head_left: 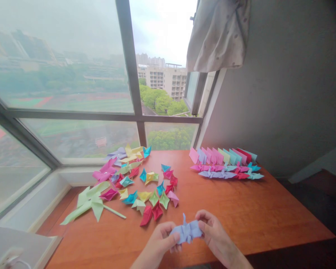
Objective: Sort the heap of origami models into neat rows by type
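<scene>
A lavender folded paper crane (186,231) hangs just above the near edge of the wooden table (257,213). My left hand (159,243) pinches its left side with thumb and fingers. My right hand (214,233) pinches its right side. Both hands are closed on the paper. One thin point of the crane sticks up between the hands.
Several small folded paper pieces in many colours (145,183) lie scattered at the table's left, beside a pale green paper pinwheel (91,203). A row of folded cranes and sheets (226,164) lines the back right. Windows and a grey wall stand behind.
</scene>
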{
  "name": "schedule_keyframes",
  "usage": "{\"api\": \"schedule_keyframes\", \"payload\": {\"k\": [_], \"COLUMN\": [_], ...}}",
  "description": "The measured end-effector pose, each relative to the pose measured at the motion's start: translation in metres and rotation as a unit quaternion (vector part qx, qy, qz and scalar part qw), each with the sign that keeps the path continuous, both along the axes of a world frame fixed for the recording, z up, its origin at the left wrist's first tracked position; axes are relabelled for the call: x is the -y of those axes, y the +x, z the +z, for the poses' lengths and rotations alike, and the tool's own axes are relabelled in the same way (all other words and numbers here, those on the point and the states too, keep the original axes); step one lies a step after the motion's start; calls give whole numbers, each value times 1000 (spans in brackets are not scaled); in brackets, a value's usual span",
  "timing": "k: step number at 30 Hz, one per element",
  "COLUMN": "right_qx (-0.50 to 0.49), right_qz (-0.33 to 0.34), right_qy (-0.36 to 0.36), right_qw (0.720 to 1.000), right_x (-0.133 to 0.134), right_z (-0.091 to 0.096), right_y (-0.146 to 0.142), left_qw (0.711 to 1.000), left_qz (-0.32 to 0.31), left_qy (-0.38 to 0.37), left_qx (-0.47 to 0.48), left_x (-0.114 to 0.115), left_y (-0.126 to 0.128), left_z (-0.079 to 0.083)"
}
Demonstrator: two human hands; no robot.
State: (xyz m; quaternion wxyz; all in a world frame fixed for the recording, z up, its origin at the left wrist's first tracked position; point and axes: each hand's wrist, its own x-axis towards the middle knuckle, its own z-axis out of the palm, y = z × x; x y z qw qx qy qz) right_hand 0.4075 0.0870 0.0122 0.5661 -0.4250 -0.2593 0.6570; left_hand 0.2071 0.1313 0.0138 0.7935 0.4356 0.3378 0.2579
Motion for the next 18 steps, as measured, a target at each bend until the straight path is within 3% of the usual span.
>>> {"api": "schedule_keyframes", "payload": {"k": [5, 12, 18], "right_qx": [35, 125, 286], "right_qz": [-45, -103, -62], "right_qy": [-12, -3, 74], "right_qw": [998, 987, 953], "right_x": [-4, -7, 3], "right_z": [6, -5, 0], "right_y": [9, 28, 17], "left_qw": [999, 993, 979], "left_qz": [24, 68, 96], "left_qy": [13, 63, 139], "left_qx": [-21, -68, -118], "left_x": [-4, -12, -11], "left_y": [-2, -3, 7], "left_z": [1, -5, -6]}}
